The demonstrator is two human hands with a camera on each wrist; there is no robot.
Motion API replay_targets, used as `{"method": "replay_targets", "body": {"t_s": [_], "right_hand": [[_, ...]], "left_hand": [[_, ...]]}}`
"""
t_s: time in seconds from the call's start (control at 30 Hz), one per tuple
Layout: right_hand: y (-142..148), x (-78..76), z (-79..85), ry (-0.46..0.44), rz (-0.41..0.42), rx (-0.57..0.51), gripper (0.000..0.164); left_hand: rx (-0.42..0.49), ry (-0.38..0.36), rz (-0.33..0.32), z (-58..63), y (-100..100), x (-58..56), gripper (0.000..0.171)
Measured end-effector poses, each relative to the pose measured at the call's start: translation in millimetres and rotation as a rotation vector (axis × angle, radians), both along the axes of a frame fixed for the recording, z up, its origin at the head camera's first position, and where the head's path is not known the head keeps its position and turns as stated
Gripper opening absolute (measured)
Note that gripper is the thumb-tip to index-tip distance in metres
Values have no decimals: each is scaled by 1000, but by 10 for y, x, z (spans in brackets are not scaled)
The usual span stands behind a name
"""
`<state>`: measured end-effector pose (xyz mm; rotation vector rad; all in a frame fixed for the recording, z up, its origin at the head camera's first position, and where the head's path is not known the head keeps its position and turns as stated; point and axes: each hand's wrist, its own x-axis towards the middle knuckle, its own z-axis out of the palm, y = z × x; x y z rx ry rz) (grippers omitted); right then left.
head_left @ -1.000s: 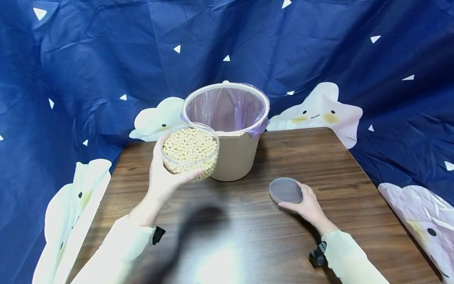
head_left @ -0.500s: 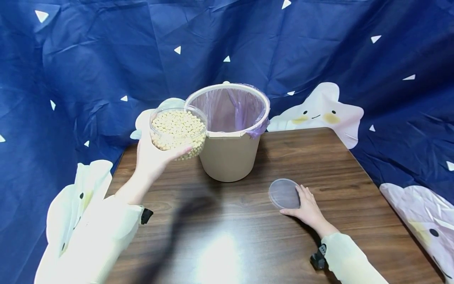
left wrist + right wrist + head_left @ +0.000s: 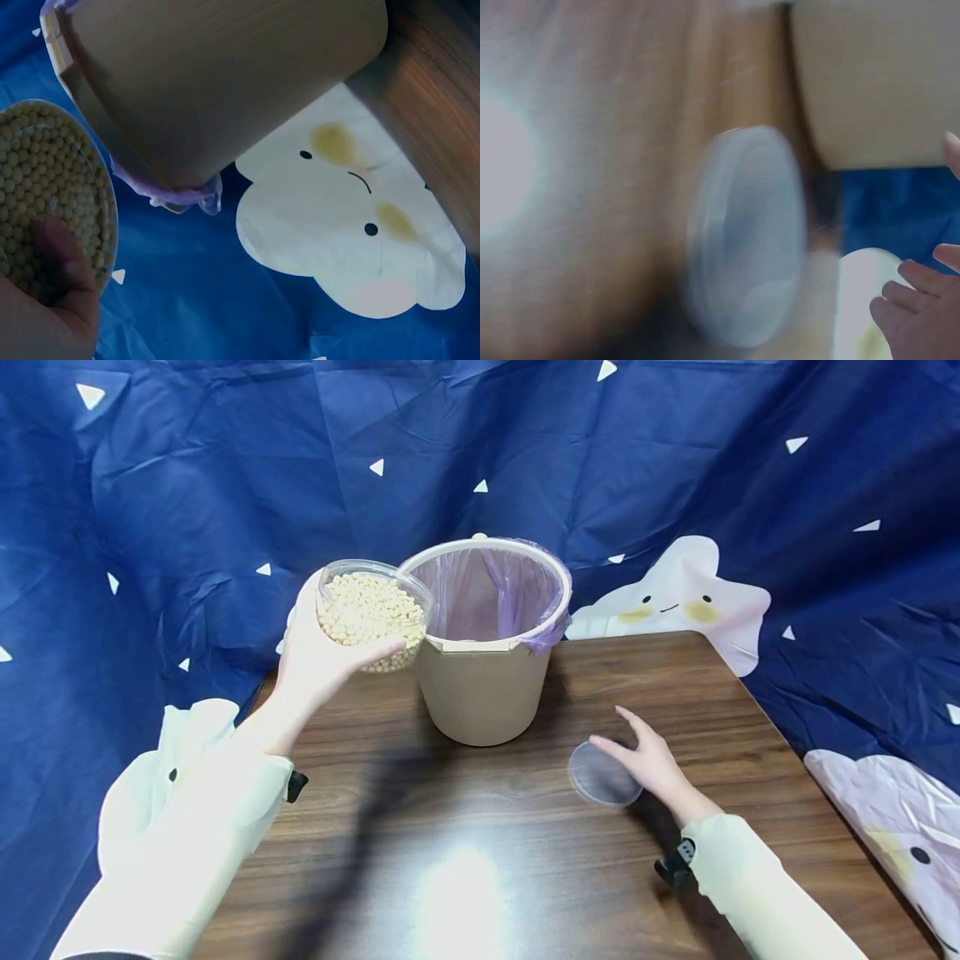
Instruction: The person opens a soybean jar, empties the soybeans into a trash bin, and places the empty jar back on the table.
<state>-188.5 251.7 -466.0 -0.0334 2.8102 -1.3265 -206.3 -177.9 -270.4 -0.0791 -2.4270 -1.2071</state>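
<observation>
My left hand (image 3: 311, 647) grips a clear round tub (image 3: 375, 610) full of pale dried soybeans, its thumb across the near side. The tub is raised and tilted at the left rim of a beige bin (image 3: 483, 693) lined with a purple bag (image 3: 528, 597). In the left wrist view the beans (image 3: 45, 180) show through the tub wall beside the thumb. On the table lies a clear round lid (image 3: 603, 781). My right hand (image 3: 652, 760) hovers above it with spread fingers, holding nothing; in the right wrist view the lid (image 3: 746, 240) is apart from the fingers.
The bin stands on a brown wooden table (image 3: 487, 827) near its back edge. Behind and at both sides hangs a dark blue cloth (image 3: 225, 485) with white star and cloud figures. A bright glare lies on the table's front middle.
My left hand has carried the tub up and slightly left, and tilted it more toward the bin. My right hand has put down the lid, let go and risen from it.
</observation>
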Motion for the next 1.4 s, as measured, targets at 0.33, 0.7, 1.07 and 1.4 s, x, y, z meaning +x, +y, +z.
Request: {"method": "replay_targets", "body": {"t_s": [0.33,0.7,1.07,1.4], "right_hand": [[-293,-335,704,231,22,-378,51],[-477,-839,1365,122,101,-513,59],[-660,-1244,1527,-3,101,-308,67],[-748,-1283,1503,-39,126,-320,68]], "left_hand": [[-45,-48,3,78,-56,-80,121],[-80,-64,0,119,-66,-142,123],[-169,-125,21,236,-66,-211,130],[-307,-156,31,324,-84,-348,131]]}}
